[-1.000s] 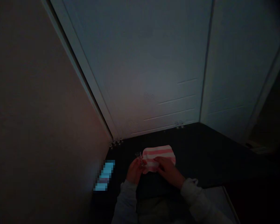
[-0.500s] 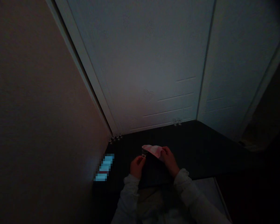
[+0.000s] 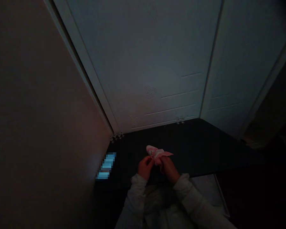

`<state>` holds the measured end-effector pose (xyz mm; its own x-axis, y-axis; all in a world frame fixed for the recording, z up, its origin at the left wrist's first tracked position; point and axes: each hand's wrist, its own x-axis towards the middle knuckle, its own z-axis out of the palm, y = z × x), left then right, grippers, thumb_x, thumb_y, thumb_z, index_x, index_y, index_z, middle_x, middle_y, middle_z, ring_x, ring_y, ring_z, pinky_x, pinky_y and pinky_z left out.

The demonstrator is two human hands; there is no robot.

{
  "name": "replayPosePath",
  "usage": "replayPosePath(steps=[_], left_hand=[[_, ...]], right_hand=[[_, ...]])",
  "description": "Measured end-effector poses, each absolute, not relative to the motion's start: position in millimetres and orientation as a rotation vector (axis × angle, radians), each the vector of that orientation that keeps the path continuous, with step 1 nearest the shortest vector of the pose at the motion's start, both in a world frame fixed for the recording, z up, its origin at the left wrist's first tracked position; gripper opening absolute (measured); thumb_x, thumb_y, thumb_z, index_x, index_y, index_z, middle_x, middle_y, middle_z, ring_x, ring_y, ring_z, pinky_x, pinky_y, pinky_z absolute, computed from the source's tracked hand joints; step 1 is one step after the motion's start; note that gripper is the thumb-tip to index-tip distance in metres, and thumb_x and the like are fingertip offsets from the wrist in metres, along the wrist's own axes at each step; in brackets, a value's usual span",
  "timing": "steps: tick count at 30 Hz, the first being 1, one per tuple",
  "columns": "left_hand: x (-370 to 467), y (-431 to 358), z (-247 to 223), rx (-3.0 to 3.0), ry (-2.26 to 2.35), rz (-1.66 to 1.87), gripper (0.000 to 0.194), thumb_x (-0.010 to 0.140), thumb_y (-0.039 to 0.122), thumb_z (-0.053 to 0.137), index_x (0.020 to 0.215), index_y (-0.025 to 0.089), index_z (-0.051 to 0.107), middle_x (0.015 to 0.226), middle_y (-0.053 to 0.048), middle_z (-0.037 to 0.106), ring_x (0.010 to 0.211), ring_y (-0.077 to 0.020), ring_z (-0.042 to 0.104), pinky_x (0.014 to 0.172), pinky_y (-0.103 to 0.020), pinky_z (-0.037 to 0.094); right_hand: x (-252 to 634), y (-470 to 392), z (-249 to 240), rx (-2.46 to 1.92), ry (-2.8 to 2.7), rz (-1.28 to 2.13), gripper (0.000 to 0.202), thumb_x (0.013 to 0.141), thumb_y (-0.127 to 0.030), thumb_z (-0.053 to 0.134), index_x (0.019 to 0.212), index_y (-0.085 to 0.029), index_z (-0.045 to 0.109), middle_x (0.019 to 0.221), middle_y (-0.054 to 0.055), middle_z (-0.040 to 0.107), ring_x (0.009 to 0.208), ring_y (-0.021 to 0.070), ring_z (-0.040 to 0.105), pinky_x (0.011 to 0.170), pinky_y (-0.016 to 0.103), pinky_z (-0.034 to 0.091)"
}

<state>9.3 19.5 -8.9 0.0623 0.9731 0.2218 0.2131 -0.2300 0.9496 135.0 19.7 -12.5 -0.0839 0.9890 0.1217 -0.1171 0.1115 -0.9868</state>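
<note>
In dim light, a pink-and-white cloth point(image 3: 159, 153) is bunched up above the dark table. My right hand point(image 3: 169, 167) has its fingers closed in the cloth, which partly covers them. Just left of it, my left hand point(image 3: 145, 167) is pinched at the cloth's lower left side, on a small clear glass piece that the cloth now mostly hides. The two hands are close together, almost touching.
Several small clear glass pieces point(image 3: 116, 137) stand at the table's back left corner, with more glass pieces point(image 3: 180, 120) along the back edge. A pixelated bright screen point(image 3: 106, 166) lies at left. White panels point(image 3: 143, 63) rise behind the black table point(image 3: 193, 143). A pale tray-like thing point(image 3: 211, 190) sits below right.
The cloth has gone from hanging beside the glass piece to being bunched around it. My right hand has moved left and down, toward my left hand. The view has shifted slightly.
</note>
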Motion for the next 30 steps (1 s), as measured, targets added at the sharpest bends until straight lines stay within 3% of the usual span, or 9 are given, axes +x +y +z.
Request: replayPosePath(steps=[5, 13, 20, 30], left_hand=[[7, 20, -7, 1.570, 1.182, 1.209, 0.023, 0.068, 0.031, 0.053, 0.084, 0.015, 0.058, 0.082, -0.004, 0.062, 0.079, -0.0168, 0.055, 0.074, -0.028, 0.042], [5, 22, -16, 1.671, 1.169, 1.236, 0.025, 0.071, 0.028, 0.051, 0.092, 0.017, 0.057, 0.093, -0.006, 0.059, 0.088, -0.0172, 0.053, 0.080, -0.030, 0.040], [3, 25, -18, 1.874, 1.248, 1.258, 0.018, 0.071, 0.019, 0.049, 0.085, 0.019, 0.060, 0.090, -0.005, 0.054, 0.086, -0.0160, 0.051, 0.078, -0.030, 0.041], [7, 19, -8, 1.893, 1.241, 1.234, 0.018, 0.069, 0.018, 0.052, 0.086, 0.018, 0.058, 0.091, -0.005, 0.055, 0.089, -0.0165, 0.050, 0.081, -0.032, 0.039]], right_hand=[[132, 14, -5, -1.029, -1.063, 1.377, 0.023, 0.064, -0.032, 0.051, 0.077, -0.014, 0.053, 0.053, -0.001, 0.052, 0.035, 0.0065, 0.038, 0.033, 0.018, 0.025], [130, 12, -3, -0.977, -1.015, 1.480, 0.020, 0.056, -0.024, 0.058, 0.072, -0.015, 0.051, 0.057, -0.002, 0.051, 0.041, 0.0069, 0.041, 0.037, 0.019, 0.028], [131, 12, -7, -0.962, -1.073, 1.501, 0.023, 0.053, -0.019, 0.060, 0.075, -0.016, 0.053, 0.055, -0.003, 0.050, 0.041, 0.0071, 0.040, 0.038, 0.020, 0.028], [132, 7, 3, -0.872, -1.124, 1.495, 0.036, 0.060, -0.034, 0.059, 0.090, -0.014, 0.054, 0.059, -0.001, 0.052, 0.040, 0.0049, 0.036, 0.036, 0.019, 0.025]])
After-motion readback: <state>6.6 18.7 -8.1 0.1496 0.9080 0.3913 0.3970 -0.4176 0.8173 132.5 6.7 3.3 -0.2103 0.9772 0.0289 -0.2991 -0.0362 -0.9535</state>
